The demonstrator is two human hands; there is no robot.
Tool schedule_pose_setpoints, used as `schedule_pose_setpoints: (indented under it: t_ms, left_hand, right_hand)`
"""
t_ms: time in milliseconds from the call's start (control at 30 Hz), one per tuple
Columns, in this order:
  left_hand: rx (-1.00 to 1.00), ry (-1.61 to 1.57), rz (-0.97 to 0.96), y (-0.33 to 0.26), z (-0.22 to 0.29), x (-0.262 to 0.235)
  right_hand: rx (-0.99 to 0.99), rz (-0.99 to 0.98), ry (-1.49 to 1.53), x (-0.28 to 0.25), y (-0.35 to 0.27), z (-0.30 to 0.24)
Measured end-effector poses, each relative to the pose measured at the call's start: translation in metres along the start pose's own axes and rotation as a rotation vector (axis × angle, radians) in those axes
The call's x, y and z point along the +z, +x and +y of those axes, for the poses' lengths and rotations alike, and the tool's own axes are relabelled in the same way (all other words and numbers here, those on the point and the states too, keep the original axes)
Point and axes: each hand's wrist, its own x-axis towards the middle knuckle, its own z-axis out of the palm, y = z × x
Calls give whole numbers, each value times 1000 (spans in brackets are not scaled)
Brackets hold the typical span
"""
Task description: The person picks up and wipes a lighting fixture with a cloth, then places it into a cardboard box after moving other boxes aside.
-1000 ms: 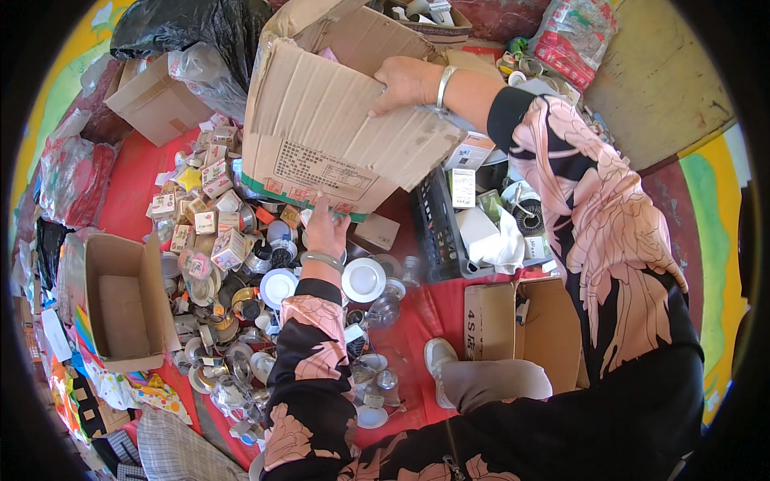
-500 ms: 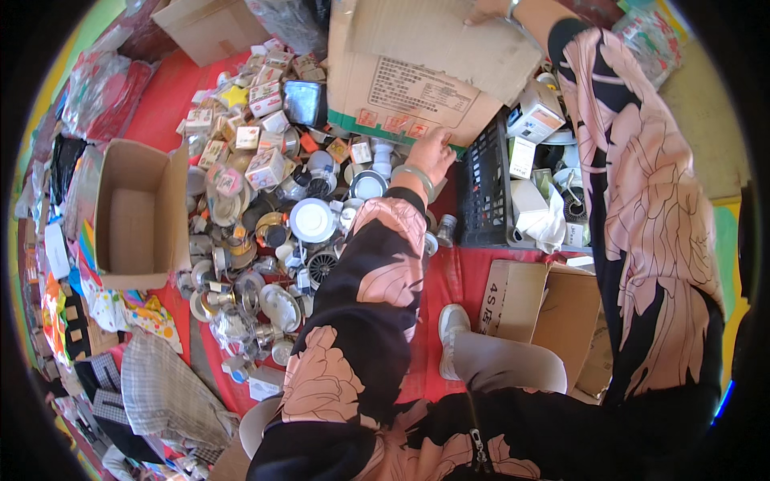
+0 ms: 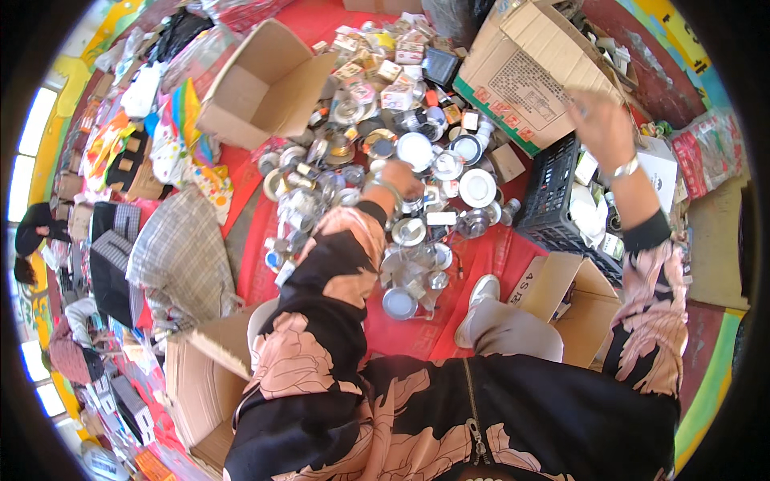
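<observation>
Left hand (image 3: pixel 399 178): down among the round lids and jars (image 3: pixel 417 200) heaped on the red mat (image 3: pixel 481 264); grip not discernible. Right hand (image 3: pixel 603 128): open, resting on the large cardboard box (image 3: pixel 529 76). Heap looks mostly unsorted; side box (image 3: pixel 257 84) seems empty.

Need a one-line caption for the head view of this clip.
Seated person's left hand reaches into a heap of small metal lids and tins while the right hand rests on a large cardboard box.

Floor stall: heaped tins (image 3: pixel 401 232), cartons (image 3: pixel 265 84)
</observation>
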Motion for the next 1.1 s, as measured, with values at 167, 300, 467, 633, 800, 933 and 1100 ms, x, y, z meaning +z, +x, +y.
schedule_pose_setpoints:
  t_ms: [167, 300, 467, 633, 800, 933, 1100]
  left_hand:
    - [-168, 658, 380, -121, -26, -111]
    - [-65, 1055, 427, -239, -144, -198]
    - [-248, 1067, 132, -422, -235, -216]
    - [-229, 197, 157, -603, -248, -184]
    - [-801, 148, 263, -701, -200, -105]
    - [-1070, 356, 513, -715, -190, -58]
    - [-1134, 331, 556, -697, -121, -48]
  right_hand:
    - [-322, -287, 337, -83, -90, -149]
    - [-529, -357, 415, -133, -133, -236]
    - [-485, -416, 564, -137, -171, -287]
    - [-386, -465, 496, -71, -204, -274]
    - [-331, -450, 650, -54, -184, -296]
    - [-388, -420, 631, -39, -177, -310]
    - [-411, -459, 661, -32, -172, -322]
